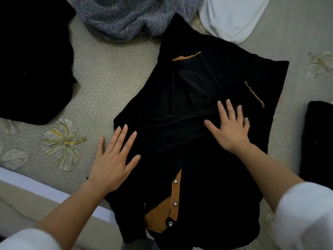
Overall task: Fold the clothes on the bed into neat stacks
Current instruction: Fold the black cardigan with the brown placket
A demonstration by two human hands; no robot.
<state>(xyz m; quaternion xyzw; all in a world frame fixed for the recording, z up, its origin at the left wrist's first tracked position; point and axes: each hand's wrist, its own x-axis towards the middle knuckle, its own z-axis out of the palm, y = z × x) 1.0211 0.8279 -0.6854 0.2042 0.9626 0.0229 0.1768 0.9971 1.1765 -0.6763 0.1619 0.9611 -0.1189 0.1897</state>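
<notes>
Setting: a bed (108, 83) covered in a pale ribbed sheet printed with large white-and-yellow flowers, seen from above; its near edge runs along the lower left.
Sleeves: two white sleeves (306, 219), pushed up the forearms, at the bottom corners.
Black cardigan (207, 177): one, spread flat in the middle of the bed, directly under both hands. It has a mustard-orange button band with three pale buttons near the bottom edge and two thin orange trims higher up. Its sleeves are folded across the body.
Left hand (111, 161): flat, palm down, fingers straight and spread apart. It lies on the cardigan's left edge; the outer fingers reach over onto the sheet.
Right hand (230, 129): flat, palm down, fingers straight and fanned apart, pressing on the middle of the cardigan where a folded sleeve crosses it. It grips nothing.
Folded black item (319, 141): one, at the right edge of the view, well apart from the cardigan.
Black garment (32, 56): one, heaped at the far left.
Grey knit (126, 17): one, bunched at the far end, touching the cardigan's top.
White garment (232, 17): one, at the far right, beside the grey knit.
</notes>
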